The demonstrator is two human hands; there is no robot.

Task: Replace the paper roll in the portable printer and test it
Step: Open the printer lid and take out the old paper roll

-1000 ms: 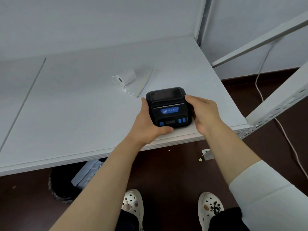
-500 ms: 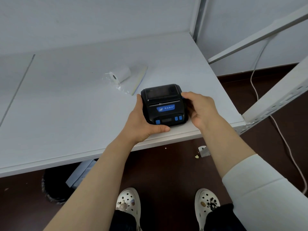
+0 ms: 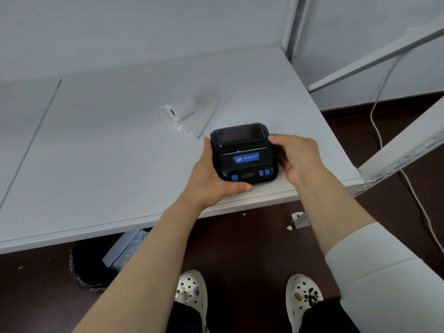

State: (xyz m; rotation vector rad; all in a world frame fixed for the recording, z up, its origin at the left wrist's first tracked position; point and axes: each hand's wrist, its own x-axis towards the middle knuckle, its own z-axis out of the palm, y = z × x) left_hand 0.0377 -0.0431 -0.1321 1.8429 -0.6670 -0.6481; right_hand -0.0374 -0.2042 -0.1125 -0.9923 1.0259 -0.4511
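From the head camera I see the printer sitting close to the front edge of the white table, near its right corner. My left hand grips its left side, thumb lying along the front edge of the table; my right hand clasps the right side, fingers at the lid corner. The lid looks closed. The paper roll lies in a clear bag just behind, apart from the printer. Leftward the tabletop is wide and bare; right of the corner a slanted metal bar crowds in.
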